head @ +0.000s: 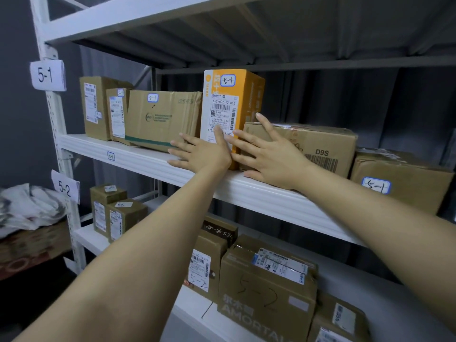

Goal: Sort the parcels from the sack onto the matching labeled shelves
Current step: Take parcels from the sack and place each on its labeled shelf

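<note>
An orange and white parcel (234, 95) marked 5-1 stands upright on the shelf labelled 5-1 (138, 156). My left hand (202, 154) lies flat with spread fingers against the lower front of this parcel. My right hand (266, 154) is spread flat too, its fingers across the parcel's right edge and the brown D9S box (323, 144) beside it. Neither hand curls round anything. Brown boxes marked 5-1 (160, 117) stand to the left of the orange parcel.
Another 5-1 box (404, 178) sits at the far right of the same shelf. The shelf below, tagged 5-2 (65, 188), holds several brown boxes (266, 287). A white sack (27, 206) lies on cartons at the left. Grey curtain hangs behind the rack.
</note>
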